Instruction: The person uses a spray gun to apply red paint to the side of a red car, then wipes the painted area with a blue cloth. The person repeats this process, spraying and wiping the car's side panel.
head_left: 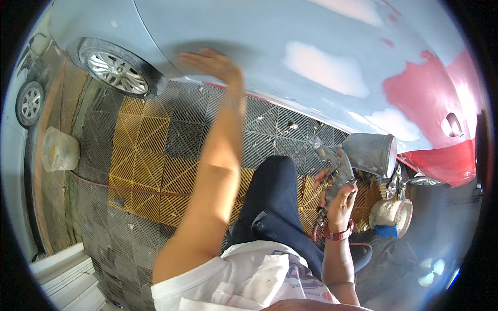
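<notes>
In front of me is the side of a car [233, 31], mostly dull grey, with whitish-pink patches and red areas toward the right. My left hand [211, 65] reaches up to the lower grey panel just right of the wheel. Its fingers are stretched out flat against or very close to the surface, slightly smeared by motion, and nothing is in them. At the lower right, my right hand [340, 205] is closed around the handle of a metal spray gun [334, 163]. A large grey cup [365, 153] sits at the gun's front end, pointing away to the right.
A car wheel [118, 71] stands at the upper left. Grey and yellow grid tiles [137, 155] cover the floor, crossed by a thin reddish hose [155, 191]. A whitish bucket [60, 150] is at the left; a stained tub [399, 212] lies at the right. Another car [14, 150] edges the far left.
</notes>
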Demonstrator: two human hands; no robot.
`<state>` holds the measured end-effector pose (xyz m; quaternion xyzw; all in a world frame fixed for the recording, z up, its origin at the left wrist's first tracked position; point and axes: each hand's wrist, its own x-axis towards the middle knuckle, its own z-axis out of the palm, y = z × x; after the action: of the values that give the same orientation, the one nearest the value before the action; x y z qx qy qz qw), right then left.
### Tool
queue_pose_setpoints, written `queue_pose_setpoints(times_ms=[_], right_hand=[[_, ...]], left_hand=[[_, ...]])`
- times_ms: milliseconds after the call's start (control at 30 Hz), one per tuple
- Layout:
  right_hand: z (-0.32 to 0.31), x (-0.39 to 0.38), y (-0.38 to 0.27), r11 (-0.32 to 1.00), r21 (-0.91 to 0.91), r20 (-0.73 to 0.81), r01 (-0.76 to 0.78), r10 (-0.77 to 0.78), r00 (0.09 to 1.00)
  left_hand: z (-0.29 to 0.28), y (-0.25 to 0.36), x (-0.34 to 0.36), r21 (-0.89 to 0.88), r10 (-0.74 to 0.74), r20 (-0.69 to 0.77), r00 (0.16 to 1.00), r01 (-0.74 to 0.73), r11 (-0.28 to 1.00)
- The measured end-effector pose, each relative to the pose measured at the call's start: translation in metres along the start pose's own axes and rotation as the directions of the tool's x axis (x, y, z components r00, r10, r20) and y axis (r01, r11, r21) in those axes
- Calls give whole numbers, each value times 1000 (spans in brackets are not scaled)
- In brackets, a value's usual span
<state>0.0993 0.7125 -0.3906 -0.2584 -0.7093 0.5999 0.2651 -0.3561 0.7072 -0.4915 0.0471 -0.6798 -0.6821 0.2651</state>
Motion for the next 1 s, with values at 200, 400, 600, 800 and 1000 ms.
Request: queue_pose_setpoints(times_ms=[200,400,600,800,1000], right_hand=[[11,6,5,996,3,44,-85,85,995],[-3,-6,0,993,-14,-9,-116,116,993],[-18,1,30,990,17,36,-141,140,989],[-15,-5,40,988,-2,-50,-152,152,987],[2,47,48,992,-24,-33,-123,122,992]], left_hand=[[36,63,-293,67,-3,426,905,-28,997],[27,-20,-135,45,-145,126,981,140,989],[13,-132,17,600,-404,157,901,238,764],[26,-28,-159,-438,-603,254,756,646,625],[52,-12,-285,-202,-695,532,483,870,451]])
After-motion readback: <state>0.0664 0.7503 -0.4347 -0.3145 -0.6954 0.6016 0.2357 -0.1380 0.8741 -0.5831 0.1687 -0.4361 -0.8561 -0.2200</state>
